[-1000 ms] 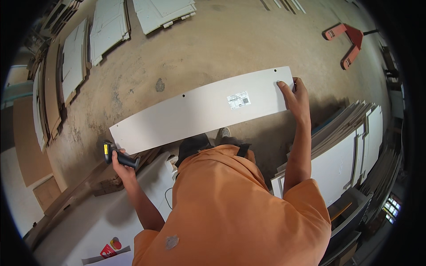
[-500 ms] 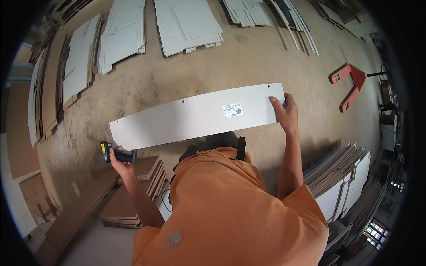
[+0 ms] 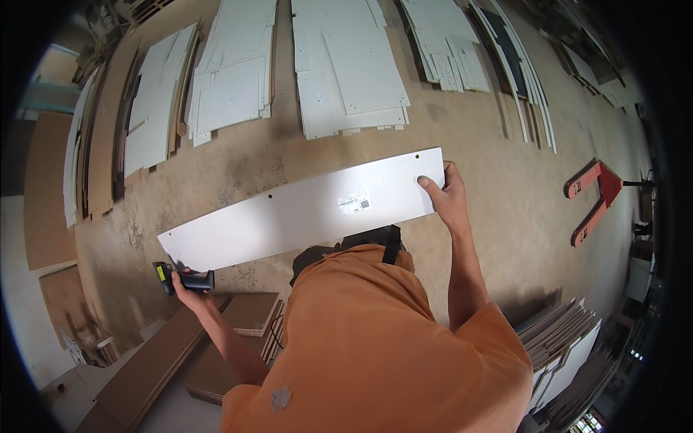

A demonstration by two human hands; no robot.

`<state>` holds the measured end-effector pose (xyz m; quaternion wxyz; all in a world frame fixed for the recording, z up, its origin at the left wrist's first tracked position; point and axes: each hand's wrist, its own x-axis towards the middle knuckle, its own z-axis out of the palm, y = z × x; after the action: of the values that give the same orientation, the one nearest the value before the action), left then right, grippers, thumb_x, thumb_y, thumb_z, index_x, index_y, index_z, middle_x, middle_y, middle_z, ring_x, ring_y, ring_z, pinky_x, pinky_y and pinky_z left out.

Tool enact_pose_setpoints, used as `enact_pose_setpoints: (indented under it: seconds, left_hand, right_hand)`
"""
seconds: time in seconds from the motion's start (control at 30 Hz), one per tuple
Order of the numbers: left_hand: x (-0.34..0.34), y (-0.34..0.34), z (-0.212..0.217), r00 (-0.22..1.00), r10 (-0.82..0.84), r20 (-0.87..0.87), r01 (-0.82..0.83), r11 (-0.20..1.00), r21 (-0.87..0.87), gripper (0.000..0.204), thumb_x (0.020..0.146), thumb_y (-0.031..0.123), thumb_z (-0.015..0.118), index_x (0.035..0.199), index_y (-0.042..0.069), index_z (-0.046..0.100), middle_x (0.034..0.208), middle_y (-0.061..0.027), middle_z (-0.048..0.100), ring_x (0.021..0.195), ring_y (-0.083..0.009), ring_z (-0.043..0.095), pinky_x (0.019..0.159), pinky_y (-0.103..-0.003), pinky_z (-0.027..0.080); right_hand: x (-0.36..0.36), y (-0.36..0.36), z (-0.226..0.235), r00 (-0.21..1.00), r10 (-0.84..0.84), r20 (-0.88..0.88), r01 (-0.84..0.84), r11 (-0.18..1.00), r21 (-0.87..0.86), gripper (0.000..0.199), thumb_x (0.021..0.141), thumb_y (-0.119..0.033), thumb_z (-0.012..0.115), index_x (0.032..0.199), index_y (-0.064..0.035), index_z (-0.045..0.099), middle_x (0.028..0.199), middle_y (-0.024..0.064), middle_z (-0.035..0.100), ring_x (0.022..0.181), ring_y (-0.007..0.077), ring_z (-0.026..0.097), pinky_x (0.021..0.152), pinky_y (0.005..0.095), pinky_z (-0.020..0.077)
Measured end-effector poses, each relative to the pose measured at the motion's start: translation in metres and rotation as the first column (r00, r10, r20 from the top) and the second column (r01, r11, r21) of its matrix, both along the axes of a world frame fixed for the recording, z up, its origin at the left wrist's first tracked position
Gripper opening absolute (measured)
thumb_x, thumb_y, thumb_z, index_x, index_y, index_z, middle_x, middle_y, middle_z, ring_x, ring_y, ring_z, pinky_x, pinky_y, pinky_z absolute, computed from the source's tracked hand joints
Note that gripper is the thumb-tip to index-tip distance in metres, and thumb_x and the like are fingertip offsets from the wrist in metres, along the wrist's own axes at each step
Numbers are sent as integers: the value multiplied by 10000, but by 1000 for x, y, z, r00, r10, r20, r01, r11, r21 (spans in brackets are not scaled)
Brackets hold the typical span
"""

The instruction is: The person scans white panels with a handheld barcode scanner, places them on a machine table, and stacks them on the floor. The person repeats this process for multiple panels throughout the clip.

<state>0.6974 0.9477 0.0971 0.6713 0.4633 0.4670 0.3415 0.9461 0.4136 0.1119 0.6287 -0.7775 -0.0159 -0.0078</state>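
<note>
A long white panel (image 3: 289, 224) with a few small holes along its far edge is held across the front of my body, its left end lower in the picture. A white printed label (image 3: 354, 203) is stuck on its face, right of the middle. My right hand (image 3: 450, 202) grips the panel's right end, thumb on the face and fingers behind the edge. At the panel's near left corner, my left hand (image 3: 189, 294) is closed around a black handheld barcode scanner (image 3: 198, 280) with a yellow sticker. Whether its fingers also support the panel cannot be made out.
Stacks of white boards (image 3: 350, 79) lie in rows on the floor ahead. A red pallet jack (image 3: 606, 189) stands to the right. Brown boards (image 3: 151, 361) are piled at my near left, and more panels (image 3: 563, 361) stand stacked at my near right.
The floor stacks and pallet jack sit lower and further right in the picture, as my view has shifted. The panel has moved slightly left and lower, with both hands keeping their holds.
</note>
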Motion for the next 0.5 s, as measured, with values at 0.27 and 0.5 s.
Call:
enact_pose_setpoints:
  seconds: [0.27,0.5]
  left_hand:
    - [134,-3,-4,911,-221,350,268,959,-92,341,990,388,529,1191,112,541,871,-27,626,634,-81,520,507,-254,444]
    - [291,14,-71,901,-430,54,429,871,-240,261,973,373,540,1061,129,572,801,-3,594,565,-84,532,495,-235,445]
  right_hand:
    - [75,23,0,832,425,-357,-280,877,391,229,918,-181,678,1094,-39,635,999,24,658,922,114,594,821,279,480]
    - [100,76,-10,811,313,-494,-175,936,306,329,867,-123,701,1175,-15,663,1049,23,684,934,109,609,838,272,487]
